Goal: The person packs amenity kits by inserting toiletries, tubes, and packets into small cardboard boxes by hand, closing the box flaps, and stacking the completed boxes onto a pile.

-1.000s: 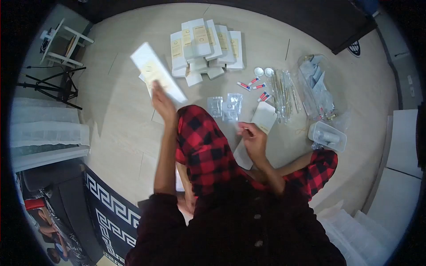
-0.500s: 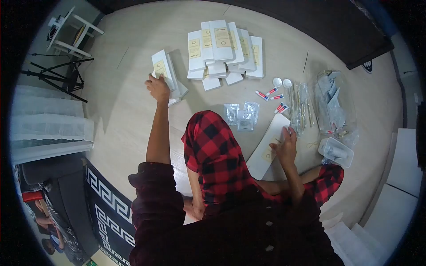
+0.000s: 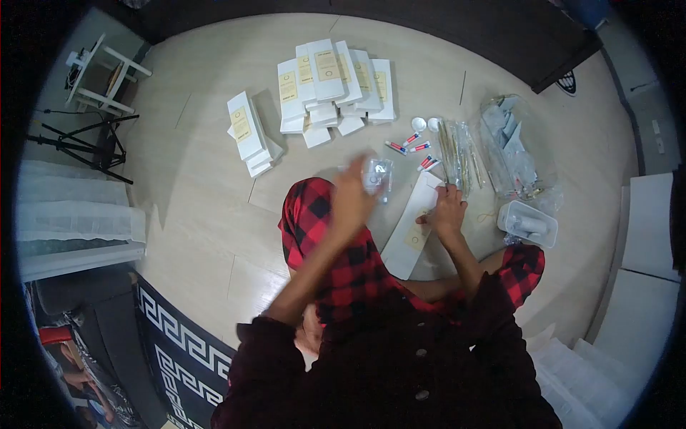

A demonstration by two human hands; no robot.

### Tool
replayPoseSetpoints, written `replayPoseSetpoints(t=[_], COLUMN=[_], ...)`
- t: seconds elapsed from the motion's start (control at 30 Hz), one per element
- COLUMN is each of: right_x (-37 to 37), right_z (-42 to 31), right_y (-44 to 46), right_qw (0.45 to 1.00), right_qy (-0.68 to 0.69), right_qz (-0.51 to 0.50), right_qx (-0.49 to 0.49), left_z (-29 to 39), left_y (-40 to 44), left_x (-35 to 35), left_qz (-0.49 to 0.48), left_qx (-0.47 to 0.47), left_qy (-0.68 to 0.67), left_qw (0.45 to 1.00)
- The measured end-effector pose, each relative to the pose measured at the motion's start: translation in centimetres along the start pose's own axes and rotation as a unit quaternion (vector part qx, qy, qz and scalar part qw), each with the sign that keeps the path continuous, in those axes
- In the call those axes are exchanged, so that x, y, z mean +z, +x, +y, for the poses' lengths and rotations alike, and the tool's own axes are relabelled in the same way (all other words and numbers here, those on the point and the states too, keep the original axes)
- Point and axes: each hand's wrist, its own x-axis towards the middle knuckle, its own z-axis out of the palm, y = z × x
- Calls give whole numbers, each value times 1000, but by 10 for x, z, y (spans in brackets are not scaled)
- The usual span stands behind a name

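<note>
A seated person in red-and-black checked legwear [image 3: 307,222] works over a pale floor [image 3: 189,179], where the left hand [image 3: 354,193] has moved away from the small stack [image 3: 259,169] and now appears as a blur above the knee, beside the clear sachets [image 3: 379,175]; half a second ago that hand rested on the white box [image 3: 244,125] which it had carried through the air a moment before, and the box now lies by itself on top of the stack, label up and slightly askew; whether the left fingers are open or closed, or have hold of a sachet, cannot be told through the blur, though the hand now hides part of the sachet group, seen as three in the previous frame; the right hand [image 3: 449,207] remains at the flat white carton [image 3: 411,236], its thumb and fingers parted and bent, laid across the upper part near the label; the carton lies aslant on the floor in front of the person, between the left knee and the right arm; the large pile of labelled boxes [image 3: 329,71] stands as before beyond the sachets; small red, white and blue tubes [image 3: 396,148], two round white pieces [image 3: 419,124], long plastic-wrapped items [image 3: 457,154], a clear bag [image 3: 527,164] and a white tub [image 3: 554,230] keep their places to the right.
</note>
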Motion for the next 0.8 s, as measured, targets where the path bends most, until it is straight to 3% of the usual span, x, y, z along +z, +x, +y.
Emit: replayPoseSetpoints(t=[0.03, 0.1, 0.13, 0.17, 0.2, 0.23, 0.27, 0.3, 0.33, 0.37, 0.4, 0.43, 0.5, 0.57, 0.63, 0.67, 0.73, 0.77, 0.8], right_x=[0, -2, -3, -9, -23, -40, -58, -81, -101, -118, -134, -149, -172, -185, -193, -192, -192, -188, -180], right_z=[1, 4, 6, 9, 13, 15, 20, 23, 24, 24, 26, 28, 22, 23, 29, 29, 25, 24, 24], right_y=[-2, -3, -4, -4, -4, -4, -2, -3, -4, -5, -8, -10, -17, -21, -23, -27, -30, -30, -31], right_qw=[1000, 999, 998, 998, 994, 985, 985, 947, 881, 881, 881, 882, 880, 878, 872, 873, 848, 847, 850], right_qy=[-1, -1, -2, 0, 70, 140, 142, 287, 424, 426, 416, 404, 395, 388, 385, 387, 444, 445, 478], right_qz=[16, 44, 66, 69, 74, 80, 82, 46, 10, 14, 34, 55, 72, 87, -15, -15, -126, -125, -93], right_qx=[-13, -11, -11, -9, -33, -58, -57, -135, -209, -207, -222, -237, -253, -265, -302, -298, -262, -263, -200], left_z=[5, -18, -10, -3, 1, 5, 9, 14, 21, 29, 35, 39, 45, 53, 57, 57, 54, 48, 51], left_y=[-15, -48, -60, -70, -75, -73, -67, -62, -54, -46, -42, -42, -45, -50, -52, -53, -54, -56, -57], left_x=[22, 83, 94, 102, 105, 103, 101, 96, 81, 57, 45, 49, 58, 61, 65, 67, 73, 79, 78], left_qz=[-123, -204, -204, -136, -67, -68, -38, -9, -11, -237, -443, -447, -495, -487, -479, -482, -483, -469, -453], left_qx=[-36, 53, 57, 52, 48, 51, 79, 105, 107, 12, -87, -83, -28, -26, -28, -15, 1, -41, -83], left_qy=[15, 93, 94, 90, 86, 88, -52, -191, -189, -348, -475, -473, -568, -573, -581, -560, -537, -540, -541], left_qw=[992, 973, 973, 985, 993, 993, 995, 976, 976, 907, 755, 755, 657, 658, 657, 674, 692, 698, 703])
